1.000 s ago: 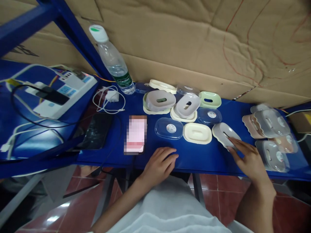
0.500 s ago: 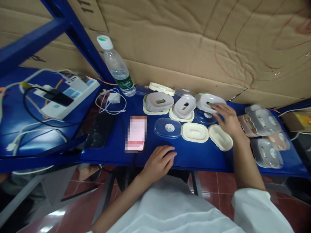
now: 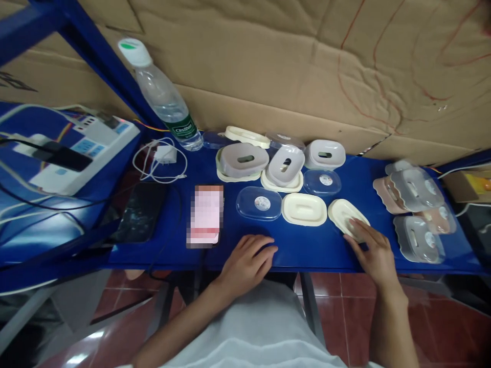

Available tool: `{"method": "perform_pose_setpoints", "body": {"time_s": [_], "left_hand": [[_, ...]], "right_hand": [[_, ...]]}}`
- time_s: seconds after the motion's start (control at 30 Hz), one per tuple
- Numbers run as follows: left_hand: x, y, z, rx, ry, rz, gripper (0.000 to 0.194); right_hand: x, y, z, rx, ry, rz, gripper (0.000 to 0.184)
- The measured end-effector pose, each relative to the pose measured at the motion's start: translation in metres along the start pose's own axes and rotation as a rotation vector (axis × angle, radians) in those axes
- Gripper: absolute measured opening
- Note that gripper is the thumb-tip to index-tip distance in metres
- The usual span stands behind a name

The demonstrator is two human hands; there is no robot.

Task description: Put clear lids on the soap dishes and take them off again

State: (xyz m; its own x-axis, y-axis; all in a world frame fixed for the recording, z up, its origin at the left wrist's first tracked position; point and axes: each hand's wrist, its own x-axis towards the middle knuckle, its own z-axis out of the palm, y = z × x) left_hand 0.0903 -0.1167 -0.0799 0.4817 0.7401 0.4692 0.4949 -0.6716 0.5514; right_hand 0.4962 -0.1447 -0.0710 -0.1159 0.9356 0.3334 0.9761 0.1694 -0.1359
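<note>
My right hand (image 3: 374,250) is at the right end of a cream oval tray (image 3: 341,212), its fingers over the top and its thumb at the near edge. The tray lies on the blue table. My left hand (image 3: 249,263) rests by the table's front edge, fingers loosely bent and slightly apart, holding nothing. Beside the held tray lie another cream tray (image 3: 305,209) and a clear oval lid (image 3: 259,203) with a round sticker. Behind are a grey slotted box (image 3: 326,153), a second clear lid (image 3: 321,182) and two more grey boxes (image 3: 245,159) on cream trays.
Several lidded grey and pinkish boxes (image 3: 416,189) stand at the right. Left of the trays are a lit phone (image 3: 205,214), a dark phone (image 3: 141,212), a charger with white cable (image 3: 165,153), a water bottle (image 3: 164,99) and a power strip (image 3: 80,158). Cardboard (image 3: 268,66) backs the table.
My right hand has left the rear grey box and come toward me onto the right cream tray. That box now stands free. My left hand has stayed put; the view has shifted slightly.
</note>
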Motion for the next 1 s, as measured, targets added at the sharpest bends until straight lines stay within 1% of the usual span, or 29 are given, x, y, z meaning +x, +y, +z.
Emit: {"method": "perform_pose_setpoints", "body": {"time_s": [0.03, 0.1, 0.2, 0.27, 0.33, 0.4, 0.47, 0.53, 0.6, 0.67, 0.73, 0.8, 0.83, 0.87, 0.93, 0.97, 1.0], "left_hand": [[0.0, 0.0, 0.0, -0.001, -0.004, 0.001, 0.019], [0.0, 0.0, 0.001, -0.003, 0.0, -0.005, 0.019], [-0.001, 0.0, 0.002, -0.002, 0.037, -0.029, 0.02], [-0.002, 0.001, 0.003, 0.001, 0.067, -0.046, 0.02], [-0.003, 0.001, 0.003, 0.008, 0.084, -0.055, 0.021], [-0.004, 0.0, 0.002, 0.009, 0.089, -0.051, 0.021], [-0.004, 0.0, 0.002, 0.006, 0.088, -0.043, 0.022], [-0.004, -0.001, 0.001, -0.001, 0.083, -0.035, 0.022], [-0.004, -0.001, 0.001, -0.006, 0.083, -0.031, 0.022], [-0.004, -0.001, 0.002, -0.006, 0.08, -0.023, 0.021], [-0.003, -0.001, 0.002, -0.002, 0.074, -0.012, 0.022], [-0.003, -0.001, 0.002, -0.004, 0.066, -0.011, 0.022], [-0.003, -0.001, 0.003, -0.006, 0.065, -0.017, 0.022], [-0.004, -0.002, 0.003, -0.01, 0.064, -0.026, 0.022], [-0.005, -0.002, 0.004, -0.017, 0.066, -0.047, 0.023], [-0.005, -0.002, 0.004, -0.023, 0.068, -0.057, 0.024], [-0.005, -0.001, 0.003, -0.035, 0.074, -0.065, 0.025]], "right_hand": [[0.0, -0.002, -0.002, 0.009, 0.027, 0.007, 0.038], [0.012, -0.008, -0.006, 0.064, 0.093, 0.014, 0.029], [0.046, -0.026, -0.002, 0.205, 0.148, -0.054, 0.029], [0.072, -0.04, 0.008, 0.258, 0.135, -0.151, 0.028], [0.096, -0.05, 0.018, 0.248, 0.102, -0.233, 0.027], [0.114, -0.049, 0.021, 0.186, 0.079, -0.256, 0.029], [0.124, -0.035, 0.013, 0.092, 0.076, -0.207, 0.034], [0.128, -0.008, -0.004, -0.028, 0.088, -0.094, 0.043], [0.129, 0.027, -0.024, -0.174, 0.104, 0.1, 0.059], [0.13, 0.063, -0.042, -0.301, 0.095, 0.339, 0.079], [0.132, 0.093, -0.053, -0.342, -0.003, 0.547, 0.092], [0.135, 0.115, -0.058, -0.32, -0.134, 0.672, 0.096], [0.136, 0.123, -0.058, -0.311, -0.17, 0.702, 0.096], [0.138, 0.129, -0.057, -0.309, -0.176, 0.71, 0.096], [0.139, 0.131, -0.053, -0.319, -0.091, 0.661, 0.097], [0.138, 0.125, -0.05, -0.315, -0.024, 0.609, 0.1], [0.136, 0.114, -0.046, -0.294, 0.047, 0.536, 0.103]]}}
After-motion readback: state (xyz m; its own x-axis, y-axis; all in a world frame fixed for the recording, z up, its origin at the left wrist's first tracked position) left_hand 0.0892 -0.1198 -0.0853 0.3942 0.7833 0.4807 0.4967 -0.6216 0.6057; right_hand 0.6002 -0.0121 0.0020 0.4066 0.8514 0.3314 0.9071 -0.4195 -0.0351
